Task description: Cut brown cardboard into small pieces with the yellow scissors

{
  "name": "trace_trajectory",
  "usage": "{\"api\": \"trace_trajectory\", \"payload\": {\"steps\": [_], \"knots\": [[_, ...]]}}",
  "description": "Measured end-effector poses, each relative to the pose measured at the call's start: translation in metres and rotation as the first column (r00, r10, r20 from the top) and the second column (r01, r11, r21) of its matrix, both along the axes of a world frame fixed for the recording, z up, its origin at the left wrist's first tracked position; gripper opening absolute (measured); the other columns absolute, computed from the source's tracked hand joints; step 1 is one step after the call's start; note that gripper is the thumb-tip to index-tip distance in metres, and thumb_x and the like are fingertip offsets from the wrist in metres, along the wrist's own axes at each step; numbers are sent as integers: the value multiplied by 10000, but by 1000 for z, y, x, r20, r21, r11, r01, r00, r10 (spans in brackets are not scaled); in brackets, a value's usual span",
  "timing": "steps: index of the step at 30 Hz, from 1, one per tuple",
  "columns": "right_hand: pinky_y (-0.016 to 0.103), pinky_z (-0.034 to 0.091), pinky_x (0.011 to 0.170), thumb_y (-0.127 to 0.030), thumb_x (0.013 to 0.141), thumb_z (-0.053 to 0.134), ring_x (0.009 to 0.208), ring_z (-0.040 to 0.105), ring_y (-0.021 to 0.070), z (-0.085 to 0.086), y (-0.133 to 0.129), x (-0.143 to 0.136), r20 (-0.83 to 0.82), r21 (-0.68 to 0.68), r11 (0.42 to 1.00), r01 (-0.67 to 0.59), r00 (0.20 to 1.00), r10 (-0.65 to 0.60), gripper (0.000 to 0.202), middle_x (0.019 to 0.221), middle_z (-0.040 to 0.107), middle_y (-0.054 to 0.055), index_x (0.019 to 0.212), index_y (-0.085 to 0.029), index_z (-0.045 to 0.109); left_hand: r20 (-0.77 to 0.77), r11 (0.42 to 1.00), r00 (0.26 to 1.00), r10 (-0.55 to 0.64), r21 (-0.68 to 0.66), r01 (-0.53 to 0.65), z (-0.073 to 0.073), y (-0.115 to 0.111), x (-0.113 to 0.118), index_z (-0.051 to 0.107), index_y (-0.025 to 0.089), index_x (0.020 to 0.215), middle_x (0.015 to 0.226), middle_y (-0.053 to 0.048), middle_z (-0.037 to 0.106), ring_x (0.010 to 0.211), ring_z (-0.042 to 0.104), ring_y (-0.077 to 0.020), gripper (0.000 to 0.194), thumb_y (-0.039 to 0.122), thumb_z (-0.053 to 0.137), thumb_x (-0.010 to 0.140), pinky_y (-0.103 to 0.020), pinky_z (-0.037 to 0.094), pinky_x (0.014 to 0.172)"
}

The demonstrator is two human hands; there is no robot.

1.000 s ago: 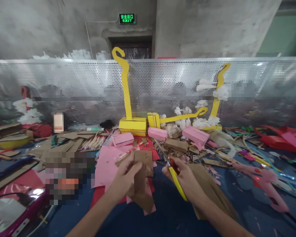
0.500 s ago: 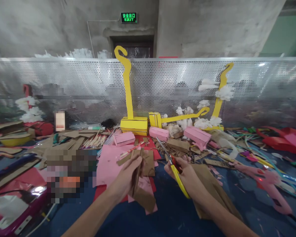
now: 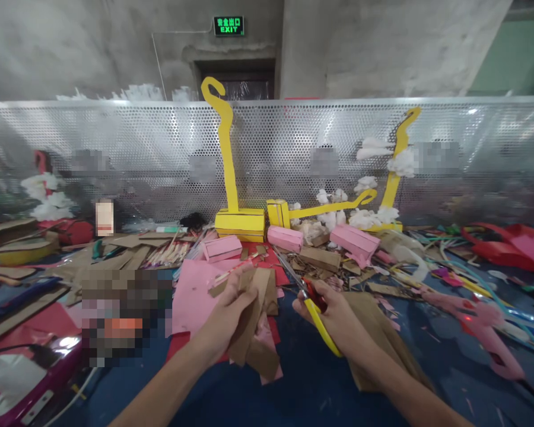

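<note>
My left hand [image 3: 232, 311] is closed on a narrow brown cardboard strip [image 3: 254, 314], tilted with its broad face partly toward me. Under and beyond it lie more cardboard scraps and a pink paper sheet [image 3: 194, 296]. In my right hand [image 3: 331, 311] is a pair of scissors [image 3: 317, 323] with yellow and red handles; the blades point up and left, apart from the strip. Right of that hand, a larger folded brown cardboard piece [image 3: 374, 338] rests on the blue table.
A pink glue gun [image 3: 480, 326] with a lit red light lies at right. Pink paper-covered blocks [image 3: 222, 248] and yellow hook-shaped pieces on yellow bases [image 3: 240, 224] stand before a perforated metal panel [image 3: 271, 148]. A purple power strip [image 3: 40, 385] sits front left.
The cardboard strip in my left hand has turned, so its broad face shows more than its edge. My right hand stays nearly in place with the scissors. The view has shifted slightly.
</note>
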State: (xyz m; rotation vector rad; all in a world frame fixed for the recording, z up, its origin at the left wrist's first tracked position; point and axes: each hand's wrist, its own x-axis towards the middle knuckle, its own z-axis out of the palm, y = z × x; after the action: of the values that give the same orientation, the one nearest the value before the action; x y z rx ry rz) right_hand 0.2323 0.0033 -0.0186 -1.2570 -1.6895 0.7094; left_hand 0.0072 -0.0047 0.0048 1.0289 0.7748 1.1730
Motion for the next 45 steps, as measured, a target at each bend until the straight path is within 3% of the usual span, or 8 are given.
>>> {"api": "trace_trajectory", "payload": {"steps": [7, 13, 17, 20, 23, 26, 34, 45], "knots": [[289, 465, 644, -520, 750, 745, 694, 574, 187, 3, 0, -1, -33, -16, 1000, 1, 999, -1, 369, 750, 612, 6, 821, -197, 581, 112, 985, 978, -174, 8, 174, 12, -2, -4, 646, 143, 1085, 866, -81, 733, 698, 690, -186, 429, 95, 470, 697, -273, 537, 653], [279, 460, 660, -488, 763, 755, 698, 572, 175, 1, 0, 1, -67, -20, 1000, -19, 998, 17, 353, 772, 612, 0, 863, -188, 598, 265, 945, 907, -326, 57, 323, 13, -2, -10, 653, 97, 1224, 1132, -167, 726, 980, 697, -254, 582, 56, 530, 656, -362, 544, 868], [264, 461, 670, -452, 771, 764, 725, 579, 172, 1, 0, 2, -109, -38, 997, -69, 992, 65, 336, 807, 633, 1, 909, -185, 616, 212, 972, 948, -236, 49, 231, 10, -3, -7, 678, 132, 1162, 1150, -143, 733, 1084, 679, -237, 384, 59, 634, 787, -332, 529, 936], [252, 440, 630, -457, 786, 748, 676, 546, 150, 3, -2, 0, -127, -65, 993, -102, 988, 93, 324, 765, 606, -12, 873, -183, 599, 123, 995, 989, -79, 73, 70, 6, 0, -3, 701, 133, 968, 888, -89, 762, 773, 717, -165, 145, 233, 700, 862, -263, 572, 738], [252, 416, 607, -469, 784, 742, 636, 505, 134, 5, -5, -1, -110, -100, 984, -147, 985, 135, 332, 723, 559, -28, 833, -187, 574, 68, 988, 996, 56, 138, -65, 0, 7, -2, 653, 138, 788, 522, 47, 553, 428, 484, -55, 249, 368, 728, 847, -165, 436, 448], [260, 415, 617, -477, 781, 739, 661, 514, 146, 7, -9, -3, -54, -113, 981, -158, 987, 153, 339, 743, 562, -25, 852, -192, 569, 46, 976, 990, 132, 169, -138, -4, 11, -4, 637, 146, 795, 532, 76, 472, 445, 417, -37, 272, 390, 756, 818, -141, 390, 437], [303, 423, 704, -410, 810, 701, 815, 534, 205, 24, -27, -9, 299, 10, 996, -84, 951, 77, 279, 931, 577, 36, 853, -201, 520, -27, 980, 994, 107, 170, -101, -5, 10, -7, 670, 162, 1030, 888, -54, 708, 738, 667, -155, 347, 406, 761, 802, -279, 582, 672], [331, 456, 771, -349, 747, 773, 880, 558, 228, 23, -28, -10, 327, 151, 987, -62, 945, 9, 297, 992, 580, 47, 868, -222, 534, -148, 950, 988, 46, 312, 3, 14, 4, -13, 697, 168, 1039, 959, -89, 753, 885, 706, -230, 291, 390, 711, 851, -371, 576, 847]]}}
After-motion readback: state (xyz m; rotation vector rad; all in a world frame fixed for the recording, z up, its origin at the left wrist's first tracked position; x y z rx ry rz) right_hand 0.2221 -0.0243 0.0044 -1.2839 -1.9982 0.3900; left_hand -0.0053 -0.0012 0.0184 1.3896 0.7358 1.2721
